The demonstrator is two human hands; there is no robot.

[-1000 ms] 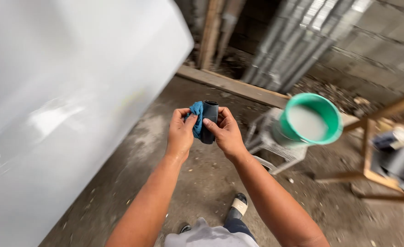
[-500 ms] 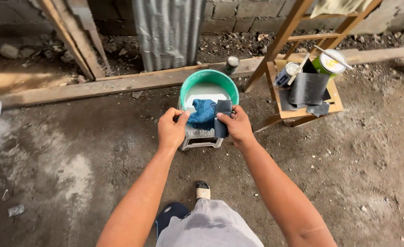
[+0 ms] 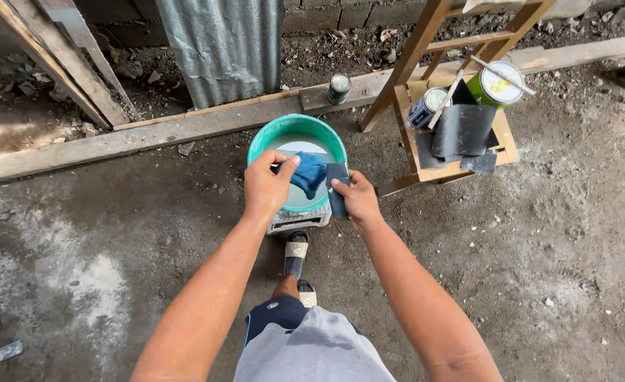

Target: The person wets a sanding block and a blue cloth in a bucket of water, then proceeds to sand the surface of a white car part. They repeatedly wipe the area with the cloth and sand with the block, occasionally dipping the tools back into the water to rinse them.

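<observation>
Left hand (image 3: 268,185) gripping blue cloth (image 3: 309,173) over green bucket (image 3: 264,136)

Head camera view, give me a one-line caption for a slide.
Left hand holds a blue cloth and right hand a dark rectangular sheet over a round green plastic basin.

Open dirt floor (image 3: 539,247) rightward; wooden stand (image 3: 461,106) beside bucket (image 3: 263,138)

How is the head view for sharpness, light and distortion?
Head view: sharp on the left hand, blue cloth and green bucket; soft daylight with no hard shadows; mild glare on the yellow-lidded can; wide-angle stretch enlarges the forearms at the bottom edge.
</observation>
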